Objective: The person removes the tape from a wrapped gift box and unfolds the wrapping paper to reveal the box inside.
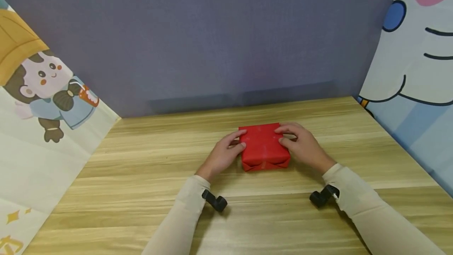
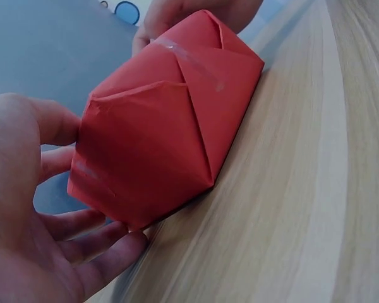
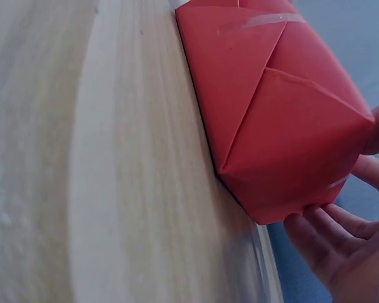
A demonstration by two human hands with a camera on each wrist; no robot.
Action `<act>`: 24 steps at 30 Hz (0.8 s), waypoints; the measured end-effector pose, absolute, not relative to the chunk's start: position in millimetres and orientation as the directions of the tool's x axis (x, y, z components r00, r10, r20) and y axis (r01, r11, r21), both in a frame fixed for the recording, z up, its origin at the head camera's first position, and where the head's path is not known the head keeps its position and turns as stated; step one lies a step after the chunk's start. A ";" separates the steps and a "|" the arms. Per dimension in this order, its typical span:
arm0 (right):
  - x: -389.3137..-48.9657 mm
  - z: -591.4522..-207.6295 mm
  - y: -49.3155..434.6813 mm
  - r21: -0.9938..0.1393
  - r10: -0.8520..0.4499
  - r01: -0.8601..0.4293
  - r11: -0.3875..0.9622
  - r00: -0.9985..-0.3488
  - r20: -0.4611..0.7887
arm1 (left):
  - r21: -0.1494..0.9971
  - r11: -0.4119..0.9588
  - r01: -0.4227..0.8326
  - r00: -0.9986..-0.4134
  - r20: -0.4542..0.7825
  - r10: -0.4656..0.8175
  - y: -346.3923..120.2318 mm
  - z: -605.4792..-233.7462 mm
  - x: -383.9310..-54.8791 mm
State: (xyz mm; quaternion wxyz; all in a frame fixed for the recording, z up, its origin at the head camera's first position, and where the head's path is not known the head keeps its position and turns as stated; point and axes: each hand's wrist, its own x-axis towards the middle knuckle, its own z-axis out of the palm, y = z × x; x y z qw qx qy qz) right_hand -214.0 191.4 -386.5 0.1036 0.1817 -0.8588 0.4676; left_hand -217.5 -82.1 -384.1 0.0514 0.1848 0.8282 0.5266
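A small box wrapped in red paper (image 1: 263, 143) sits on the wooden tabletop, its folded end flaps facing the person. Strips of clear tape cross its top and its near side. At its left edge, the left hand (image 1: 223, 153) holds the box, thumb and forefinger on the upper edge; in the left wrist view the other fingers (image 2: 107, 249) reach along the lower side. The right hand (image 1: 303, 145) grips the opposite edge the same way. In the right wrist view its fingertips (image 3: 312, 221) touch the box's side near the bottom.
The wooden table (image 1: 141, 176) stretches around the box. A grey-blue partition (image 1: 212, 38) rises behind it, with cartoon-printed cloth walls (image 1: 35, 156) at left and right. Black wrist cameras (image 1: 216, 200) are strapped at both sleeves.
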 end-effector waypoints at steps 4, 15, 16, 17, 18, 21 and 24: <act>-213.9 -385.9 190.9 -0.758 -0.226 -0.414 0.504 -0.910 0.347 | 0.890 0.370 0.266 -0.917 0.116 0.382 -83.9 -385.1 -218.6; -211.2 -383.9 188.2 -0.722 -0.251 -0.430 0.541 -0.903 0.349 | 0.880 0.394 0.265 -0.914 0.099 0.393 -86.2 -385.8 -219.0; -211.2 -384.0 188.1 -0.717 -0.253 -0.435 0.545 -0.901 0.353 | 0.880 0.395 0.263 -0.914 0.097 0.393 -86.2 -385.7 -218.8; -211.2 -384.2 188.2 -0.711 -0.255 -0.439 0.550 -0.898 0.357 | 0.880 0.397 0.262 -0.915 0.095 0.393 -86.2 -385.7 -218.7; -211.1 -384.1 188.3 -0.706 -0.257 -0.444 0.552 -0.896 0.362 | 0.879 0.399 0.259 -0.916 0.092 0.391 -86.1 -385.8 -218.7; -211.3 -384.7 188.9 -0.700 -0.261 -0.454 0.551 -0.891 0.372 | 0.879 0.398 0.262 -0.915 0.095 0.393 -86.2 -386.0 -218.8; -211.3 -384.6 189.2 -0.699 -0.264 -0.465 0.543 -0.885 0.383 | 0.880 0.397 0.260 -0.915 0.093 0.393 -86.6 -386.2 -219.1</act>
